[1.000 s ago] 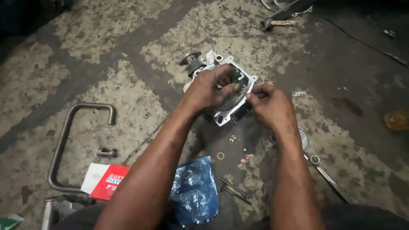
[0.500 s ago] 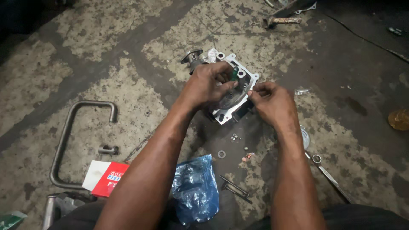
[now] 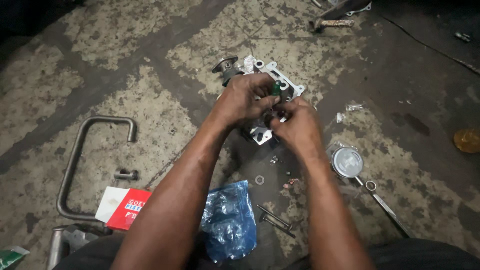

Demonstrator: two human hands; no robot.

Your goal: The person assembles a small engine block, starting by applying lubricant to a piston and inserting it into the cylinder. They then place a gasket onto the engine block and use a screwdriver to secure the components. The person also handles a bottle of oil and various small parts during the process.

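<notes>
- While both hands meet over the metal engine part [image 3: 280,87] on the stained concrete floor [image 3: 125,60], the step in hand looks like fitting or working loose a small piece at the part's middle.
- The left hand [image 3: 245,100] curls over the part's near side, gripping it to hold it steady; a small green-handled tool [image 3: 275,88] stands up between the fingers, though which hand drives it cannot be told.
- The right hand [image 3: 295,125] is closed in a pinch just beside the left, fingertips pressed at the same spot; what it pinches is hidden.
- The next move seems to call for a steady part and a fine, careful grip, since the piece is tiny and loose bits already lie near.
- The part is pale cast metal, roughly square, with round holes at its corners and a pipe-like stub at its far left.
- Nearby lie a blue plastic bag [image 3: 227,220], a red and white box [image 3: 125,207], a bent metal tube [image 3: 75,160], a round silvery piston [image 3: 347,162] and a washer [image 3: 259,179].
</notes>
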